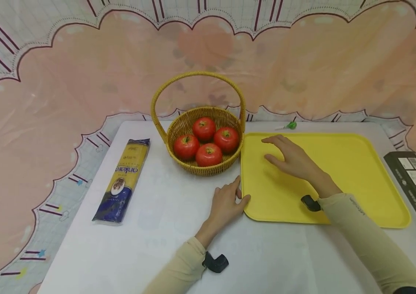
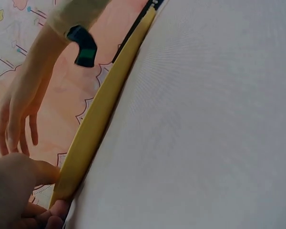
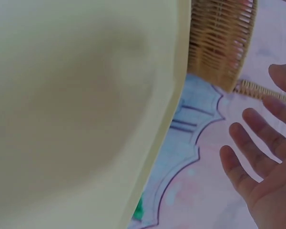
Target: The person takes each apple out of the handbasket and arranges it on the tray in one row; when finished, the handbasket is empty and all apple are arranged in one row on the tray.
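Observation:
A yellow tray (image 1: 344,179) lies on the right part of the white table. At its front left corner my left hand (image 1: 226,204) pinches the rim, thumb on one side and fingers curled at the other, as the left wrist view shows the hand (image 2: 14,191) at the tray's edge (image 2: 93,129). Over the tray's left half my right hand (image 1: 292,159) hovers with fingers spread and nothing in them; the right wrist view shows the open palm (image 3: 271,176). Just left of the tray stands a wicker basket (image 1: 204,169) with a tall handle, holding several red apples (image 1: 209,155).
On the table's left lies a yellow and blue pasta packet (image 1: 121,181). Behind the tray is a green lollipop (image 1: 291,125). A black box with white labels (image 1: 414,192) lies along the right edge. A patterned pink cloth (image 1: 267,73) hangs behind the table.

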{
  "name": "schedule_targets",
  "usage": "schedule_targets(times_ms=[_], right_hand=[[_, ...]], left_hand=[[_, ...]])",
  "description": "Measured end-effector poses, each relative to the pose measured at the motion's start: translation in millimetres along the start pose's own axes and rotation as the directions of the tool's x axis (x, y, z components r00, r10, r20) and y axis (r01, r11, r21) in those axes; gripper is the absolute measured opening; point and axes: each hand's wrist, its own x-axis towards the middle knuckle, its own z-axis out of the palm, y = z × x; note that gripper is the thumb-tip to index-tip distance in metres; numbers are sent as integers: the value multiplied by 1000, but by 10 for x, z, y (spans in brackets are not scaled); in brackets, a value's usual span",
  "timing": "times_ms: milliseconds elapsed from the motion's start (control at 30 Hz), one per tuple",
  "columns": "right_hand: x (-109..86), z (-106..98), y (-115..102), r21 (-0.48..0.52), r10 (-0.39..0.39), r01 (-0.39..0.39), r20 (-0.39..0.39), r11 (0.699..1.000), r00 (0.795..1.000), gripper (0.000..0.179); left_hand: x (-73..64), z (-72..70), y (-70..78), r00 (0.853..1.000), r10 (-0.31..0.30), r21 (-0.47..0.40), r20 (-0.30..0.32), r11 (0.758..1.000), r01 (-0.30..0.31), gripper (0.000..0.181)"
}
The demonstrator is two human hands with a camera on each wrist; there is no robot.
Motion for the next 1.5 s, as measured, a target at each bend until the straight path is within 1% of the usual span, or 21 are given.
schedule_targets(times_ms=[267,467,633,833,900,967,1100,1200,1267,1333,1500], right_hand=[[328,79,-132,11,-71,71,36,997,997,47],[614,152,-292,15,-123,123,70,992,990,46],[884,242,-398,-12,-192,195,110,981,975,44],[1111,363,-462,-86,-246,265,184,960,952,48],[1172,384,-480,-102,-241,270,228,957,943,52],[1228,390,-492,-130,-214,257,273,958,938,57],[1304,395,-500,-203,-103,187,365,961,925,68],[1334,413,-508,-257,-30,147,409,955,912,72],[1347,434,-514,-267,-9,133,421,954,907,72],[1353,459,-516,-272,-2,129,423,954,906,71],[1346,507,-518,-209,-38,132,402,969,915,69]], left_hand=[[-19,95,-67,995,64,42,-75,997,-61,54],[-5,94,-87,988,101,52,-115,994,-95,53],[8,71,-97,985,117,61,-125,992,-110,53],[12,56,-136,987,120,79,-111,991,-112,53],[15,59,-142,985,126,80,-115,990,-117,53],[26,68,-139,983,139,77,-120,988,-130,53],[42,96,-122,981,152,64,-116,987,-146,54],[40,113,-112,983,149,57,-111,988,-143,54],[33,118,-108,983,148,53,-112,988,-143,54],[23,119,-111,983,147,52,-114,989,-142,54],[-3,114,-137,981,144,57,-128,989,-137,54]])
